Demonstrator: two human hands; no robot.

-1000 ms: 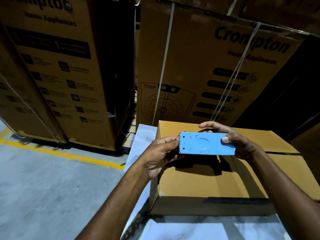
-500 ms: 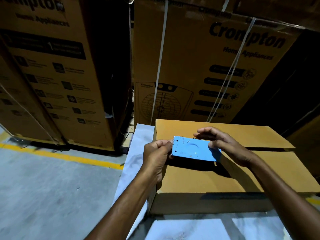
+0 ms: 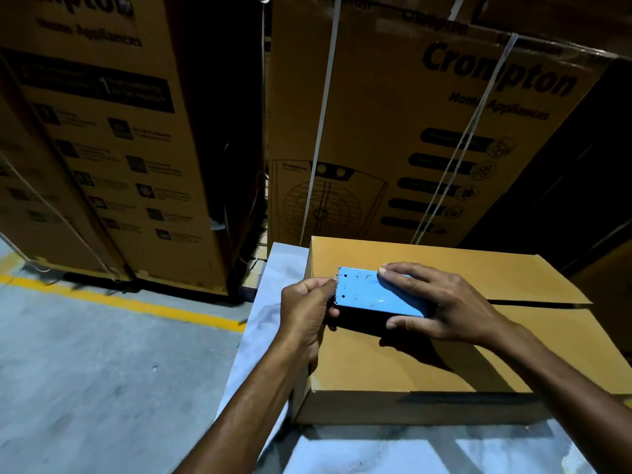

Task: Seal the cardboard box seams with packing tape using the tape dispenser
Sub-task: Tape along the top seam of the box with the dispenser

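Observation:
A plain cardboard box [image 3: 410,364] lies on a white table [image 3: 273,302]. Its top flaps are folded down, and the seam between them shows as a dark gap on the right. Just above the box's left end I hold a blue tape dispenser [image 3: 372,295] with its toothed edge pointing left. My right hand [image 3: 434,302] grips the dispenser's body from the right side. At the toothed end my left hand [image 3: 307,306] has its fingers pinched together; whether tape is between them I cannot tell.
Tall printed appliance cartons [image 3: 393,124] with white straps stand close behind the table and to the left [image 3: 102,131]. A yellow line [image 3: 119,302] crosses the grey concrete floor on the left. Dark stacked goods fill the right edge.
Both hands have brought the dispenser down and left, close to the box's top at its left end. My left hand's fingers have closed at the toothed edge.

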